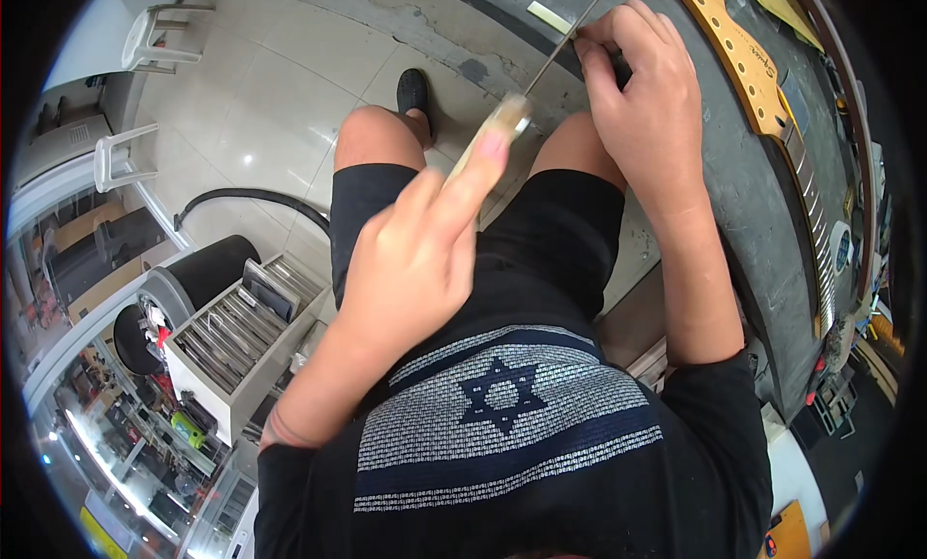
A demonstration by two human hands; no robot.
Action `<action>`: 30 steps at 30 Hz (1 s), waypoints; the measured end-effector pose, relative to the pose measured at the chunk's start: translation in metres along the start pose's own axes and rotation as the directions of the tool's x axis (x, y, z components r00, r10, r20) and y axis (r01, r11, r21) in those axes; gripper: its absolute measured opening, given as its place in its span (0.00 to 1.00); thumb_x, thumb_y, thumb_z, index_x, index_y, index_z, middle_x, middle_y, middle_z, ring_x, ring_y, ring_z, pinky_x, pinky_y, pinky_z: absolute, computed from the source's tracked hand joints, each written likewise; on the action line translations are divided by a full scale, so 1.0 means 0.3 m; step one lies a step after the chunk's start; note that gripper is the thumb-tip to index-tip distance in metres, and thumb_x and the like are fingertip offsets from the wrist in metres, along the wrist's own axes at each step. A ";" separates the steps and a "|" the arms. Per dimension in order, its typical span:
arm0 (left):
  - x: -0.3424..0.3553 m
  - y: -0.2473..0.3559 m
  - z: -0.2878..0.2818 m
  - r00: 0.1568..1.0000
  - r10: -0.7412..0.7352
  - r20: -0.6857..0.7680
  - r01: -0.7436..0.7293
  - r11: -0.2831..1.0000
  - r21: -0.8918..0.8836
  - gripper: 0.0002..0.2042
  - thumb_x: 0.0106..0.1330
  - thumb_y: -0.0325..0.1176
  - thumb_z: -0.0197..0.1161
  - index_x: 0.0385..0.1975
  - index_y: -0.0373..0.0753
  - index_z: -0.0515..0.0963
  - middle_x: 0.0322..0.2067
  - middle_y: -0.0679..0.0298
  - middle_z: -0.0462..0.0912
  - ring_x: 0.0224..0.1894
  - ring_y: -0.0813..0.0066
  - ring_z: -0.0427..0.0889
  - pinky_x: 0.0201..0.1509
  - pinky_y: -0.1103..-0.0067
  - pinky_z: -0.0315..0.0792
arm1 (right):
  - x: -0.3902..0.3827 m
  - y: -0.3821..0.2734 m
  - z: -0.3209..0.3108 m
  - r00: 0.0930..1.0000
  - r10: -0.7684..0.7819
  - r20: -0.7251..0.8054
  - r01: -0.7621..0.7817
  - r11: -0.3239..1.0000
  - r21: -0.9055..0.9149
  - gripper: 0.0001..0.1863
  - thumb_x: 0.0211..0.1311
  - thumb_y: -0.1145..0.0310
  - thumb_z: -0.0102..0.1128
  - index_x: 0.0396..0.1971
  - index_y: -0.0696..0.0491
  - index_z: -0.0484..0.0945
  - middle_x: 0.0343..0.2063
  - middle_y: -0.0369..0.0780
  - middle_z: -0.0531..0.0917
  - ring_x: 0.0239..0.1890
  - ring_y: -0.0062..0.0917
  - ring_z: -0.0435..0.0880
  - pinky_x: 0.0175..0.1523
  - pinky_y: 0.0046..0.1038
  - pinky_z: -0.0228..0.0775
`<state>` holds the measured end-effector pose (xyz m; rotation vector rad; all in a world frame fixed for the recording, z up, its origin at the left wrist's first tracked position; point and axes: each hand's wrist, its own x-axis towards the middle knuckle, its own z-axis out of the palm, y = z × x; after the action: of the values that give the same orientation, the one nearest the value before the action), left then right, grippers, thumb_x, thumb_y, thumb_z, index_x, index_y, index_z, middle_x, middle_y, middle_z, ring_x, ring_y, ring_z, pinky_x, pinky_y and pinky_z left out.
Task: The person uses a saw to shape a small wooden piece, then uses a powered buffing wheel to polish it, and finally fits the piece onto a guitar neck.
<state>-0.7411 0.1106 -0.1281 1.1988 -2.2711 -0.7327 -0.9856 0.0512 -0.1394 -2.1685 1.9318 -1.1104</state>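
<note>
My left hand (415,250), slightly blurred, grips the light wooden handle (507,117) of a tool whose thin metal shaft (546,64) angles up past the bench's edge. Beside that shaft, my right hand (637,105) is closed at the bench edge, thumb and fingers curled round something small that I cannot make out. A short cream strip (548,17) lies just left of those fingers on the grey bench (744,202). To their right lies a wooden guitar neck (724,33) with a row of holes in its headstock and a fretted board.
My knees (372,129) are below the bench edge. At the left are white plastic chairs (145,38), a black hose (251,197), a black bin (217,265), a drawer of metal tools (227,342) and glass-fronted shelving. Assorted tools crowd the far right rim.
</note>
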 end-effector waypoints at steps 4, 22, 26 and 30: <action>-0.094 0.002 -0.041 0.998 -0.055 0.040 0.055 0.998 0.016 0.33 0.64 0.17 0.64 0.72 0.44 0.76 0.33 0.56 0.76 0.31 0.52 0.83 0.36 0.63 0.81 | 0.007 -0.008 0.008 0.999 -0.034 -0.007 0.034 0.999 0.018 0.05 0.65 0.77 0.68 0.34 0.60 0.79 0.32 0.42 0.81 0.39 0.38 0.80 0.47 0.37 0.73; -0.145 0.002 -0.063 0.994 -0.068 0.091 0.064 0.997 0.044 0.34 0.64 0.18 0.64 0.74 0.43 0.74 0.33 0.55 0.75 0.29 0.51 0.81 0.36 0.64 0.81 | 0.008 0.008 0.001 1.000 -0.021 0.003 0.020 0.999 0.030 0.04 0.63 0.79 0.66 0.35 0.60 0.80 0.34 0.42 0.83 0.40 0.40 0.81 0.49 0.37 0.74; -0.013 -0.003 -0.024 0.999 0.001 0.048 -0.003 0.999 0.035 0.35 0.64 0.18 0.64 0.74 0.47 0.74 0.34 0.55 0.75 0.28 0.51 0.82 0.36 0.63 0.81 | 0.020 0.013 -0.012 1.000 -0.002 0.030 0.001 0.999 0.037 0.07 0.60 0.80 0.64 0.29 0.59 0.72 0.32 0.48 0.77 0.41 0.49 0.77 0.47 0.45 0.69; -0.053 0.007 -0.041 0.998 -0.022 0.066 0.019 0.998 0.052 0.34 0.64 0.18 0.64 0.73 0.47 0.76 0.35 0.54 0.76 0.29 0.51 0.82 0.36 0.63 0.82 | 0.015 0.010 -0.013 1.000 0.003 -0.004 -0.003 1.000 0.027 0.09 0.58 0.82 0.63 0.28 0.59 0.70 0.30 0.48 0.76 0.39 0.49 0.76 0.45 0.46 0.67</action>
<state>-0.7266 0.1220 -0.1201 1.2401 -2.3483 -0.7367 -0.9903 0.0482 -0.1355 -2.1506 1.9093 -1.1347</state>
